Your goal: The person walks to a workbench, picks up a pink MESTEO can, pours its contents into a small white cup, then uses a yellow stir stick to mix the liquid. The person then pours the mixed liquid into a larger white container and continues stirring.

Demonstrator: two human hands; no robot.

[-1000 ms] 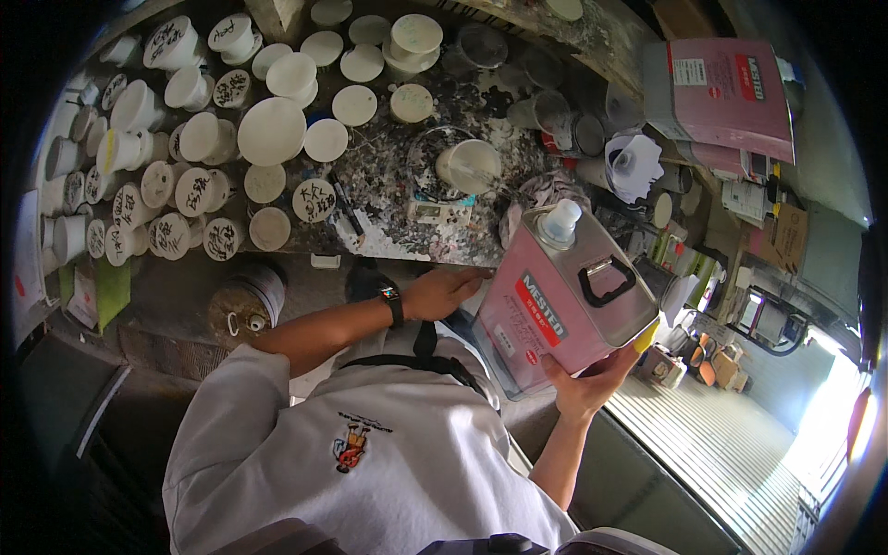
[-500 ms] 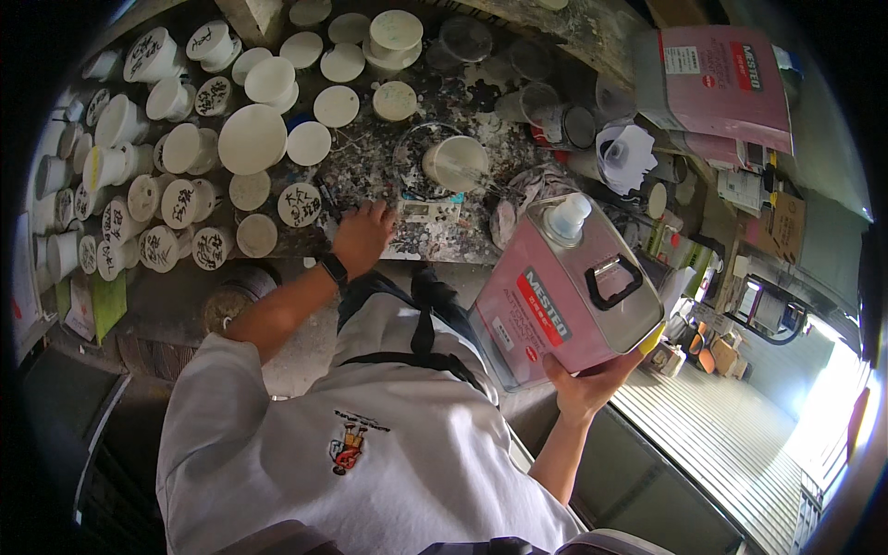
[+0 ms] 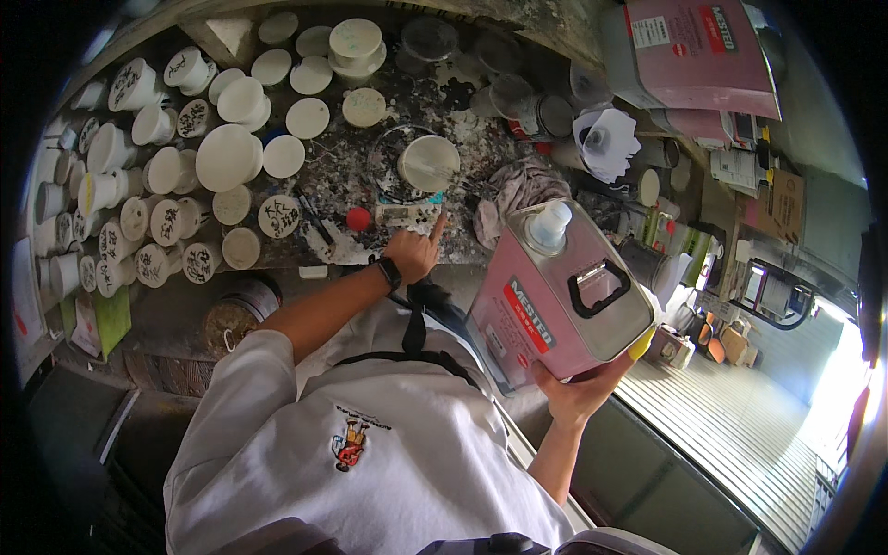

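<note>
I am standing over a paint-spattered dark workbench, its left half crowded with white lidded tubs, many of them bearing black handwriting.

I am propping up a large pink rectangular metal can with a black carry handle and a white screw cap; it is tilting off the bench's near edge, above my white shirt, well clear of the tabletop. My right hand is cupping its lower corner from beneath, fingers spread wide under the base, so the whole weight is sitting on an open palm rather than in a closed grasp. A second pink can is lying at the far right corner of the bench.

A round white-lidded container inside a clear ring is sitting mid-bench, beside a crumpled grey rag.

My left hand is reaching forward empty, index finger extended and the others curled, the tip touching or just short of a small pale rectangular device next to a small red ball.

As I judge it, the risk lies in the can: held one-handed from below and already leaning, it could slide off my palm or tip further, and if the cap is loose it could spill over the tubs or my shirt.
</note>
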